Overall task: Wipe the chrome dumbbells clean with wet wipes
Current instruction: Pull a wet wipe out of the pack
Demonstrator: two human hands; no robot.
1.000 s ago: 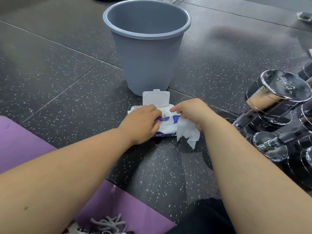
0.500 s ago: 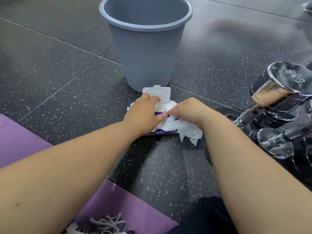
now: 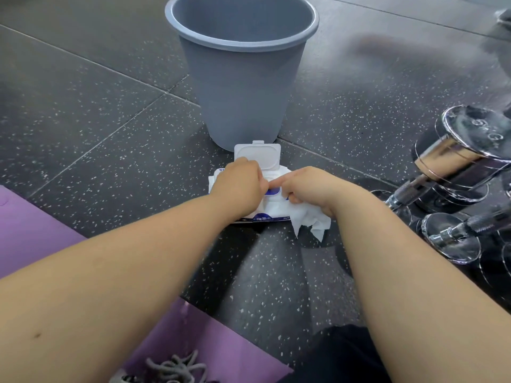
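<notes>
A white and blue wet wipe pack [image 3: 265, 215] lies on the floor in front of the bucket, its white flip lid [image 3: 258, 156] standing open. My left hand [image 3: 240, 186] sits on the pack's left half, fingers curled down at the opening under the lid. My right hand [image 3: 307, 189] grips a crumpled white wet wipe [image 3: 311, 221] that hangs below the palm, and its index finger touches the pack's opening. Chrome dumbbells lie at the right: a large one [image 3: 456, 158] and a smaller one [image 3: 448, 240], both apart from my hands.
A grey plastic bucket [image 3: 243, 78] stands just behind the pack on the black speckled rubber floor. A purple mat [image 3: 30, 230] covers the lower left, with grey shoelaces [image 3: 174, 366] at the bottom edge. More chrome discs crowd the right edge.
My left hand slid up the pack toward the open lid. My right hand, still holding the wipe, moved left until its fingertip met the left hand at the opening.
</notes>
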